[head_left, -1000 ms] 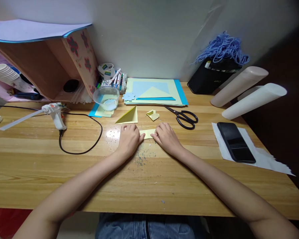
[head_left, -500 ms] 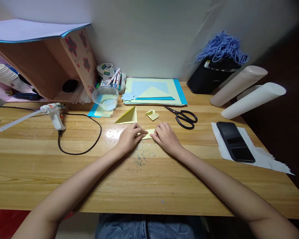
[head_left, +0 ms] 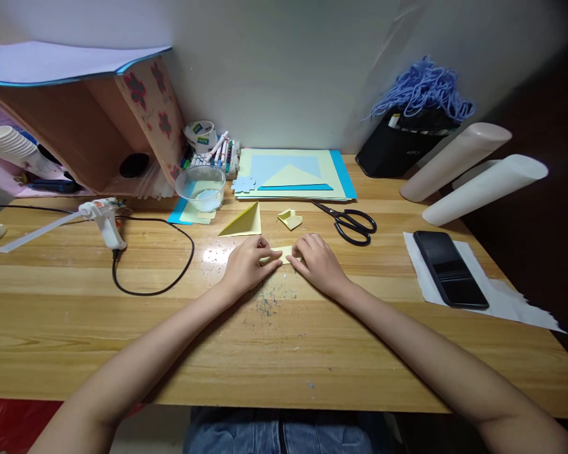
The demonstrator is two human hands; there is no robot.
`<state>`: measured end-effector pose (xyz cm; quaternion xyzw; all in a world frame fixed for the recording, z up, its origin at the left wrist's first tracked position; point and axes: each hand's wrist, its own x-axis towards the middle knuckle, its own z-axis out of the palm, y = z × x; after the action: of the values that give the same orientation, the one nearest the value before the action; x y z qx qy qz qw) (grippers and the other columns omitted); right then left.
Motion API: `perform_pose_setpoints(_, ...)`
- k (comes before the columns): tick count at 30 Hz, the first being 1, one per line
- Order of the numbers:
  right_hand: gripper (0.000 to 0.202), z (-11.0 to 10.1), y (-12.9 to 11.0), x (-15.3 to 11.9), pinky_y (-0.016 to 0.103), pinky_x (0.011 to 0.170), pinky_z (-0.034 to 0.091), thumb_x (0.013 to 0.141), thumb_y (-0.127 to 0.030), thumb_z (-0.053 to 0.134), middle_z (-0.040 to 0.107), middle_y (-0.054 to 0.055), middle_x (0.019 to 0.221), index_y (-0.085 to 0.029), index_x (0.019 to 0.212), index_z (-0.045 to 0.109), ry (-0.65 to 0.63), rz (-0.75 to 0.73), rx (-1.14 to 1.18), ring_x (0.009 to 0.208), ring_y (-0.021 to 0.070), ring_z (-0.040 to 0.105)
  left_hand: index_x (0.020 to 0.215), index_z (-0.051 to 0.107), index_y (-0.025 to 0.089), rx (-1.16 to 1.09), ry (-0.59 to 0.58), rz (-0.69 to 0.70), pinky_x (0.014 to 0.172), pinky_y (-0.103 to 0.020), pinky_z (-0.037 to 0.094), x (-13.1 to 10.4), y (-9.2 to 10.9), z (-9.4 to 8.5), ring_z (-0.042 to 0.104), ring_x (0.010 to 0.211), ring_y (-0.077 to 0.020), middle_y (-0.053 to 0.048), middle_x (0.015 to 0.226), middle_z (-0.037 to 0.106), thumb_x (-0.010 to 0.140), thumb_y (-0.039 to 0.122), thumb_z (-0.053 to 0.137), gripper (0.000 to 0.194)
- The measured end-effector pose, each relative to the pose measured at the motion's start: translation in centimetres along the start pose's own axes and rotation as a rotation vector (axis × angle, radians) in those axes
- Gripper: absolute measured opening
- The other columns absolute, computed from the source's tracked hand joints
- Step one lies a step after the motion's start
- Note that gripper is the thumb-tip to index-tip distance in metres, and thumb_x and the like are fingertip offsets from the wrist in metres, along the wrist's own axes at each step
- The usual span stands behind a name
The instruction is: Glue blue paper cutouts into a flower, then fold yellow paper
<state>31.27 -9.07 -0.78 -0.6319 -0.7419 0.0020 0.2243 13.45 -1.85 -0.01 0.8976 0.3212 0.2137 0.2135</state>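
A small pale yellow paper piece (head_left: 286, 254) lies at the middle of the wooden table, between my hands. My left hand (head_left: 250, 265) grips its left end, with thumb and fingers drawn together. At its right end my right hand (head_left: 316, 263) has bent fingers and a thumb closed on the paper. Just beyond my left hand stands a folded yellow triangle (head_left: 246, 222). Beyond the paper piece sits a small folded yellow shape (head_left: 290, 219). Black-handled scissors (head_left: 353, 226) rest to its right.
A white glue gun (head_left: 105, 224) with a looping black cable is at the left. Behind are a clear bowl (head_left: 201, 189), markers (head_left: 222, 151) and stacked paper sheets (head_left: 338, 170). At the right lie a phone (head_left: 449, 270) and white rolls (head_left: 485, 189).
The fingers of my left hand have shifted slightly along the paper piece. Both hands stay on the paper, and the whole view has moved very slightly.
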Motion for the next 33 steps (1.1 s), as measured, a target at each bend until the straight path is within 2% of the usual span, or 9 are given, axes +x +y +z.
perform_pose_setpoints(5, 0.015, -0.5, 0.8, 0.1, 0.029, 0.072, 0.037, 0.088, -0.020, 0.044, 0.058, 0.006, 0.086, -0.018, 0.089, 0.058, -0.067, -0.305, 0.079, 0.083, 0.0184, 0.048, 0.094, 0.068, 0.028, -0.009, -0.008, -0.009, 0.062, -0.024, 0.038, 0.0, 0.0, -0.1, 0.053, 0.079, -0.0131, -0.001, 0.086, 0.056, 0.079, 0.037, 0.058, 0.021)
perform_pose_setpoints(8, 0.019, -0.6, 1.2, -0.1, 0.027, 0.067, 0.036, 0.090, -0.020, 0.042, 0.061, 0.005, 0.087, -0.020, 0.093, 0.060, -0.082, -0.406, 0.066, 0.080, 0.0163, 0.049, 0.095, 0.068, 0.028, -0.010, -0.017, -0.017, 0.063, -0.025, 0.038, 0.0, 0.0, -0.1, 0.053, 0.080, -0.0135, -0.001, 0.086, 0.056, 0.079, 0.037, 0.058, 0.021)
perform_pose_setpoints(13, 0.020, -0.8, 1.1, -0.2, 0.025, 0.060, 0.033, 0.089, -0.022, 0.043, 0.062, 0.005, 0.084, -0.019, 0.089, 0.062, -0.080, -0.394, 0.023, 0.075, 0.0150, 0.050, 0.094, 0.068, 0.028, -0.010, -0.023, -0.038, 0.064, -0.025, 0.038, -0.1, 0.2, -0.1, 0.053, 0.081, -0.0142, -0.002, 0.087, 0.056, 0.078, 0.037, 0.057, 0.021)
perform_pose_setpoints(19, 0.021, -0.8, 1.1, 0.1, 0.025, 0.058, 0.030, 0.085, -0.016, 0.045, 0.060, 0.004, 0.078, -0.017, 0.070, 0.059, -0.039, -0.389, -0.015, 0.070, 0.0137, 0.048, 0.092, 0.068, 0.028, 0.002, -0.011, -0.074, 0.065, -0.027, 0.039, -0.2, 0.6, -0.1, 0.053, 0.082, -0.0151, -0.002, 0.086, 0.057, 0.077, 0.036, 0.058, 0.020)
perform_pose_setpoints(25, 0.019, -1.0, 1.8, 0.2, 0.025, 0.058, 0.029, 0.083, -0.011, 0.045, 0.061, 0.004, 0.079, -0.017, 0.068, 0.056, -0.006, -0.435, -0.014, 0.071, 0.0135, 0.048, 0.092, 0.068, 0.029, 0.002, -0.012, -0.082, 0.065, -0.026, 0.039, -0.1, 0.5, -0.1, 0.053, 0.081, -0.0146, -0.001, 0.085, 0.057, 0.077, 0.035, 0.059, 0.019)
perform_pose_setpoints(33, 0.020, -1.2, 2.1, 0.0, 0.026, 0.054, 0.026, 0.080, -0.007, 0.042, 0.060, 0.004, 0.074, -0.017, 0.067, 0.054, -0.025, -0.461, -0.042, 0.066, 0.0136, 0.046, 0.095, 0.068, 0.028, -0.068, -0.091, -0.093, 0.065, -0.027, 0.042, 0.2, 0.1, -0.4, 0.054, 0.083, -0.0161, -0.002, 0.089, 0.057, 0.076, 0.031, 0.060, 0.021)
